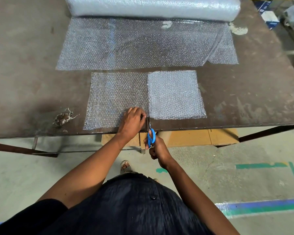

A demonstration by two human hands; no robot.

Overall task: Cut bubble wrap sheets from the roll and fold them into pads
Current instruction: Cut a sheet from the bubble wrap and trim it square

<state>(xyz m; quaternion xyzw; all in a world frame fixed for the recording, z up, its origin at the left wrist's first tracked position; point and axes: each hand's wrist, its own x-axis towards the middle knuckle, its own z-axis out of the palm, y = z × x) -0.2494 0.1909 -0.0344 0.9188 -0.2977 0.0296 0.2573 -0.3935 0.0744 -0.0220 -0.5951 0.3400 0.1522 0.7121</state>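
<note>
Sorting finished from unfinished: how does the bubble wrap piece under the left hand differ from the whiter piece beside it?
The left piece looks see-through, the brown table showing through; the right piece looks whiter and denser. The left hand holds the left piece beside the scissors; the right piece lies untouched. Both lie flat near the table's front edge.

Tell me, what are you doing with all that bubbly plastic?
A person is cutting bubble wrap. The right hand holds blue scissors at the table's near edge, blades just starting into a cut sheet. The left hand pinches that sheet beside the blades. A whiter, thicker-looking square lies to the right, and the roll sits at the back, partly unrolled.
</note>
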